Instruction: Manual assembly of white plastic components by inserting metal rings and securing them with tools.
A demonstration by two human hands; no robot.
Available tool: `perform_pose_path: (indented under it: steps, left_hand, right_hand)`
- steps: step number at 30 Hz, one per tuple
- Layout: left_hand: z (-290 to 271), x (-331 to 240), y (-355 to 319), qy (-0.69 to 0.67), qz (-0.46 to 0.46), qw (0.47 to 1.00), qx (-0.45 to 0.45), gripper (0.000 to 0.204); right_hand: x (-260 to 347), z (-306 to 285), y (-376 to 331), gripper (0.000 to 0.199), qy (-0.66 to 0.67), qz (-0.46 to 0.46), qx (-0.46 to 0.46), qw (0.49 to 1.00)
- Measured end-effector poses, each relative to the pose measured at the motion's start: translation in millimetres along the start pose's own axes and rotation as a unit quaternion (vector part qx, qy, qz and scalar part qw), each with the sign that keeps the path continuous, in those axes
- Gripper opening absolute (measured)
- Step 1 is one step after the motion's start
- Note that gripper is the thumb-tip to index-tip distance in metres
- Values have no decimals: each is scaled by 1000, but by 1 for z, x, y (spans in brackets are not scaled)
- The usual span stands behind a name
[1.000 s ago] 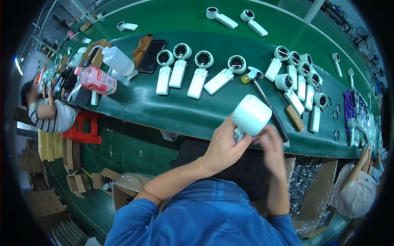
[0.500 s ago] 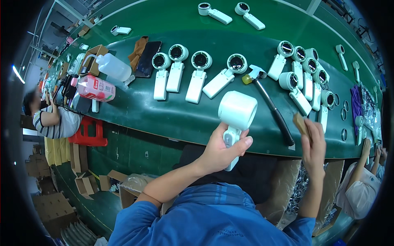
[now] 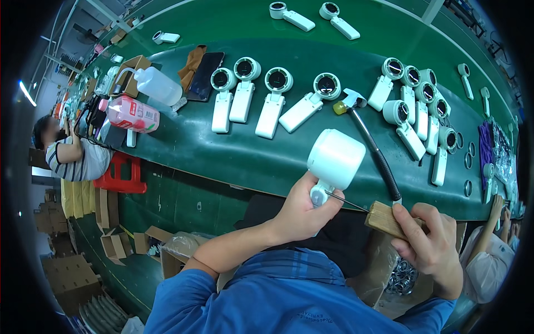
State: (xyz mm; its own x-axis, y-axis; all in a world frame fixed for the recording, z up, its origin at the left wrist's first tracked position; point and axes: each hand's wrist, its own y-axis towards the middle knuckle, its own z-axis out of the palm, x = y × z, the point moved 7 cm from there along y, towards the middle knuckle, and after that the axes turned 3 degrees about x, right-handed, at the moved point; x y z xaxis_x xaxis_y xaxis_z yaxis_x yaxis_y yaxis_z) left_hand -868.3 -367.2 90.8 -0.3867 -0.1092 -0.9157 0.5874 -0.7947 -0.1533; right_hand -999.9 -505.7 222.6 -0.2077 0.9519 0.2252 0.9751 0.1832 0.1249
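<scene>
My left hand (image 3: pixel 310 207) is wrapped round the handle of a white handheld fan (image 3: pixel 337 158), its round head raised above the table's near edge. In my right hand (image 3: pixel 429 238) is an awl (image 3: pixel 386 219) with a squared wooden handle and a thin metal shaft. The shaft points left and its tip meets the fan's neck, just below the head; my left thumb hides part of that spot. Beyond my hands lies a hammer (image 3: pixel 375 151) with a black grip and a yellow-and-white head.
Several white fans lie in a row (image 3: pixel 268 115) and in a cluster (image 3: pixel 421 114) on the green table (image 3: pixel 222 158). Metal rings (image 3: pixel 468 188) lie at the right. A squeeze bottle (image 3: pixel 157 86), a pink bottle (image 3: pixel 132 114) and a dark tablet (image 3: pixel 205 77) stand left. Co-workers sit at both sides.
The awl has swung down and left, so its shaft now reaches the fan's neck. My left hand has shifted the fan slightly right and turned its head.
</scene>
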Motion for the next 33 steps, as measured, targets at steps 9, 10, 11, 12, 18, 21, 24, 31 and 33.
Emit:
perform_pose_path:
  steps: [9, 10, 11, 12, 18, 21, 24, 31, 33]
  left_hand:
    - [1, -24, -5, 248, 184, 950, 41, 28]
    - [1, -23, -5, 260, 203, 943, 43, 30]
    - [0, -26, -4, 260, 207, 942, 42, 30]
    - [2, -31, -4, 257, 232, 937, 53, 31]
    - [-7, -35, 7, 244, 189, 951, 3, 38]
    - [-6, -39, 6, 237, 184, 954, -3, 40]
    - [-7, -37, 4, 241, 181, 953, 4, 41]
    - [-13, -34, 5, 262, 231, 937, 4, 36]
    - [-20, -28, 13, 269, 156, 950, -4, 38]
  right_hand:
    - [-18, 30, -5, 48, 310, 120, 99, 938]
    - [-20, 35, -6, 48, 341, 134, 112, 924]
    - [-19, 36, -3, 48, 337, 132, 111, 925]
    - [-18, 34, 0, 46, 321, 127, 84, 935]
    - [-13, 14, 18, 34, 225, 82, -78, 968]
    - [-19, 23, 19, 35, 307, 141, -13, 941]
    - [-26, 40, 12, 36, 425, 232, 88, 871]
    - [-28, 70, 4, 39, 619, 365, 261, 645]
    - [-35, 70, 10, 39, 621, 344, 241, 662]
